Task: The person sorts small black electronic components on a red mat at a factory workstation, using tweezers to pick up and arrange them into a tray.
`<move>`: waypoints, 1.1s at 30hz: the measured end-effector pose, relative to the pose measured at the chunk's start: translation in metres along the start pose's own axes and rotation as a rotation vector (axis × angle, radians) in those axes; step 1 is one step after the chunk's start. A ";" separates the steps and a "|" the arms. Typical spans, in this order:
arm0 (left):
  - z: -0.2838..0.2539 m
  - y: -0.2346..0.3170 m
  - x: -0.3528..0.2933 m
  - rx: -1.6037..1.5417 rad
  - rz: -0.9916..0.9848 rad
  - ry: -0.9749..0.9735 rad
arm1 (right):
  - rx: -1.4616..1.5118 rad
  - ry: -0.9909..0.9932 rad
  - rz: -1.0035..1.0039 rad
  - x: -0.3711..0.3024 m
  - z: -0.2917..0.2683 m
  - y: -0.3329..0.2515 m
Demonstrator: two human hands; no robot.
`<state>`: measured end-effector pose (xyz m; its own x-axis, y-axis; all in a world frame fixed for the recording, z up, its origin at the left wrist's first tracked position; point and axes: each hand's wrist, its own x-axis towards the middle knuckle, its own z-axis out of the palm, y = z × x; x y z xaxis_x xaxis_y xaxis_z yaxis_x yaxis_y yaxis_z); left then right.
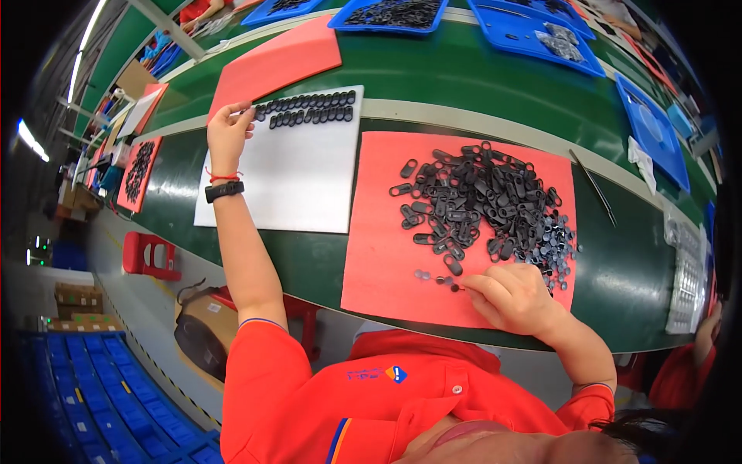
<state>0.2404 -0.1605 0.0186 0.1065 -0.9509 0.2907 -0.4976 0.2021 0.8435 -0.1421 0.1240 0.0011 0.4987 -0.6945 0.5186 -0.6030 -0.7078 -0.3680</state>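
On the white board (278,182), several black oval parts (305,103) with a hole at one end lie in two neat rows. My left hand (230,131) is at the left end of the far row, thumb and fingers pinched on one such part. A heap of the same black parts (479,193) covers much of the pink foam sheet (379,247). Along the heap's right side lie many small round grey discs (553,247). Over the sheet's near edge, my right hand (514,295) has its fingertips closed on a small dark disc (455,288), beside a few loose discs (427,275).
Tweezers (595,189) lie right of the pink sheet. Blue trays (390,27) with black parts stand across the green bench (417,73). Another pink sheet (278,58) is behind the board. A clear plastic tray (686,271) sits at the right, near another person's arm (706,332).
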 end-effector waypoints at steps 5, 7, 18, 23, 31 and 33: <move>0.002 -0.008 0.007 0.160 0.008 0.067 | -0.067 -0.098 0.003 0.001 -0.003 -0.001; -0.001 -0.020 0.013 0.267 0.054 0.055 | -0.059 -0.090 -0.007 0.003 -0.002 -0.001; 0.009 -0.035 0.028 0.465 0.093 -0.040 | -0.077 -0.073 -0.026 0.002 -0.004 0.002; 0.016 -0.041 0.031 0.404 0.104 -0.057 | -0.067 -0.072 -0.019 0.002 -0.005 0.002; 0.025 -0.017 0.018 0.340 0.301 0.188 | -0.083 -0.057 -0.013 -0.001 -0.004 0.006; 0.040 0.018 0.003 0.299 0.321 0.165 | -0.099 -0.063 -0.010 0.000 -0.004 0.006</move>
<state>0.1976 -0.1689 0.0164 0.0300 -0.7961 0.6045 -0.7513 0.3809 0.5389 -0.1482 0.1205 0.0024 0.5413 -0.6965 0.4710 -0.6547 -0.7006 -0.2837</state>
